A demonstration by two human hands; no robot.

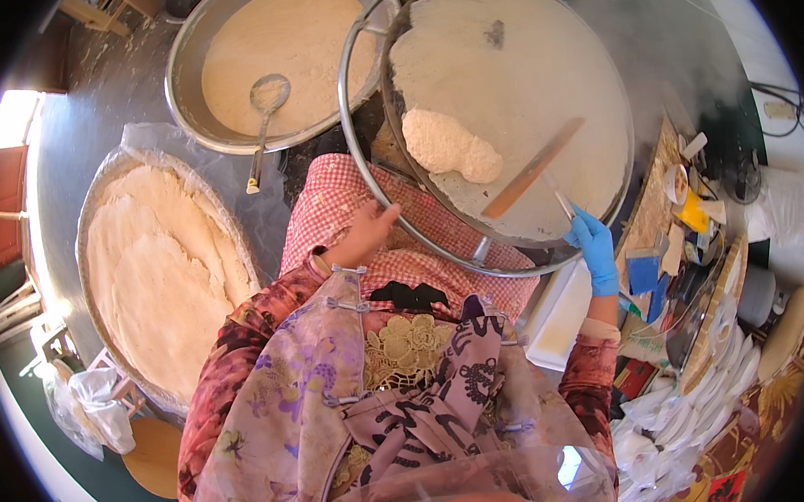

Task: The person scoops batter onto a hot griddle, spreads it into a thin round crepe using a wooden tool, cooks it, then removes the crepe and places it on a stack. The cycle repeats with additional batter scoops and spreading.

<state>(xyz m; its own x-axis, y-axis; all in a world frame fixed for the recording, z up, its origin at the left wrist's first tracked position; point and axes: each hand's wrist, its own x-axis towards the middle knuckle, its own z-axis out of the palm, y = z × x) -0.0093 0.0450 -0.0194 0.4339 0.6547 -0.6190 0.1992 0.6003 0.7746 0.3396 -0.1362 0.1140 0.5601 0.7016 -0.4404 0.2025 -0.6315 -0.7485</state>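
Observation:
In my blue-gloved right hand (593, 250) is the thin pale handle of a batter spreader (534, 169) with a long, flat brown blade. The blade lies slantwise over a round griddle (399, 60), whose surface carries a thin pale layer. A lumpy mass of wet, beige dough (449, 145) sits on its left part, left of the blade. My bare left hand (368, 235) is beside the metal ring (348, 117) around the griddle, thumb at the ring and fingers curled. The inside of that hand is hidden.
A wide metal basin (175, 90) of pale batter stands beyond my left hand, with a ladle (264, 126) in it. At left, a plastic-lined round container (89, 258) holds a broad mass of dough. Boards, packets and white bags (693, 427) crowd the right side. Steam drifts at upper right.

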